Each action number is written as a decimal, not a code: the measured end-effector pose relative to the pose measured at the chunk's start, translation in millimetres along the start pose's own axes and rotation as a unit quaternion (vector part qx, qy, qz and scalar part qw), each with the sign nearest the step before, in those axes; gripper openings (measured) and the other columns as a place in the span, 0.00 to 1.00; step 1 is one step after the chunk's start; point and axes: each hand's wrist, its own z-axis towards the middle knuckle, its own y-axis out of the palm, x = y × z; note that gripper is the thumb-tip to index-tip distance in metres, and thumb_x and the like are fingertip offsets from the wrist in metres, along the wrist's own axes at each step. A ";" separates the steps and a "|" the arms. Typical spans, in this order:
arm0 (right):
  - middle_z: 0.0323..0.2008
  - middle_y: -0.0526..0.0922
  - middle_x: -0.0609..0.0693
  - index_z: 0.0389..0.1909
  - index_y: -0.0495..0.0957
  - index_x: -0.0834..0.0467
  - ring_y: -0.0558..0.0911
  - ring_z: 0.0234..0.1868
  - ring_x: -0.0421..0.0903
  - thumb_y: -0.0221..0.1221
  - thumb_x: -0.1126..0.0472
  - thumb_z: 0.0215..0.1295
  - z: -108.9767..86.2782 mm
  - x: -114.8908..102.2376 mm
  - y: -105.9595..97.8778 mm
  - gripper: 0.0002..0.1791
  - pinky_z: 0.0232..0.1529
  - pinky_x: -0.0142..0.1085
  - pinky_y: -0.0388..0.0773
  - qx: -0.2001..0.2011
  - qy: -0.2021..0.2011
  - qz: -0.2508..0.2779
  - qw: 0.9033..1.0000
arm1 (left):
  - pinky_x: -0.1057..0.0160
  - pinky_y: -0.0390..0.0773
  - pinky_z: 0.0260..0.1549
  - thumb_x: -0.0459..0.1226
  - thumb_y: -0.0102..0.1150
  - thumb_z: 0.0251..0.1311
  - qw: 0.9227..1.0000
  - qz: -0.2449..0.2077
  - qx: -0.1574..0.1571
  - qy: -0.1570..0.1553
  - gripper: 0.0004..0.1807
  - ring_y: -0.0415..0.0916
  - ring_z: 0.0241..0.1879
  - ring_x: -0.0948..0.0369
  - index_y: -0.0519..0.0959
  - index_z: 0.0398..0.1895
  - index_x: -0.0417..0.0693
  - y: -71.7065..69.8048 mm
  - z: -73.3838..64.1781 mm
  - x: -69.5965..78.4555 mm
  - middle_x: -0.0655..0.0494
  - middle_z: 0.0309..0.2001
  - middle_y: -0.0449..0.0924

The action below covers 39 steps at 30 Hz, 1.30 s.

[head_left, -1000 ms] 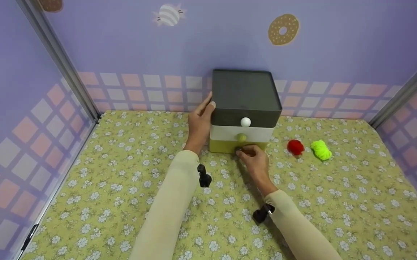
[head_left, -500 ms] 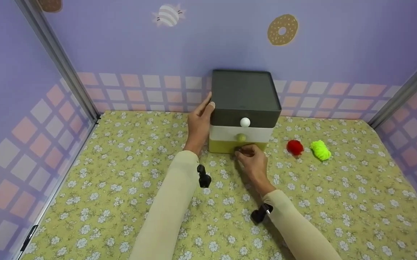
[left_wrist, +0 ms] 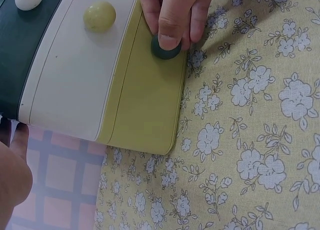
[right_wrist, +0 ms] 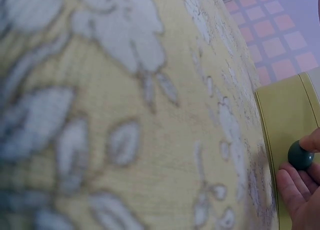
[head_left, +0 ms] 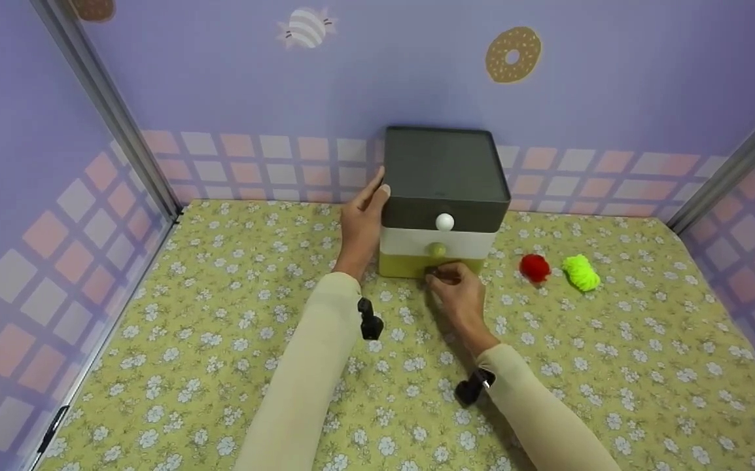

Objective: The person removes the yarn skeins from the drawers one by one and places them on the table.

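A small three-drawer chest (head_left: 443,163) stands against the back wall. Its top drawer is dark with a white knob (head_left: 444,222). The white middle drawer (head_left: 403,242) has a yellow-green knob (head_left: 438,249). At the bottom, the yellow drawer (left_wrist: 142,110) carries a dark green knob (right_wrist: 300,156). My right hand (head_left: 464,297) pinches that dark green knob between thumb and fingers. Against the chest's left side rests my left hand (head_left: 360,226), fingers stretched along the dark upper part. All three drawers look pushed in.
A red fluffy ball (head_left: 535,268) and a neon yellow-green fluffy bundle (head_left: 581,273) lie on the cloth to the right of the chest. A flowered cloth (head_left: 220,353) covers the table. Patterned walls (head_left: 273,78) close off the back and sides.
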 end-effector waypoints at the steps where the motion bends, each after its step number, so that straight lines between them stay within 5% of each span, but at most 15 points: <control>1: 0.44 0.89 0.56 0.45 0.85 0.63 0.89 0.45 0.51 0.74 0.65 0.64 -0.2 -0.2 -0.2 0.12 0.44 0.38 0.86 0.000 -0.002 -0.001 1.000 | 0.60 0.64 0.73 0.53 0.53 0.82 1.000 -0.003 -0.001 0.002 0.25 0.61 0.77 0.65 0.72 0.78 0.69 0.2 0.2 -0.1 0.71 0.77 0.66; 39: 0.38 0.90 0.52 0.41 0.88 0.62 0.88 0.40 0.50 0.77 0.64 0.62 -46.1 -10.4 -24.3 0.10 0.39 0.39 0.87 -0.043 0.000 -0.064 0.997 | 0.61 0.64 0.73 0.52 0.53 0.82 1.000 -0.009 -0.005 0.012 0.25 0.60 0.78 0.65 0.71 0.79 0.68 -0.2 0.1 -4.2 0.70 0.78 0.65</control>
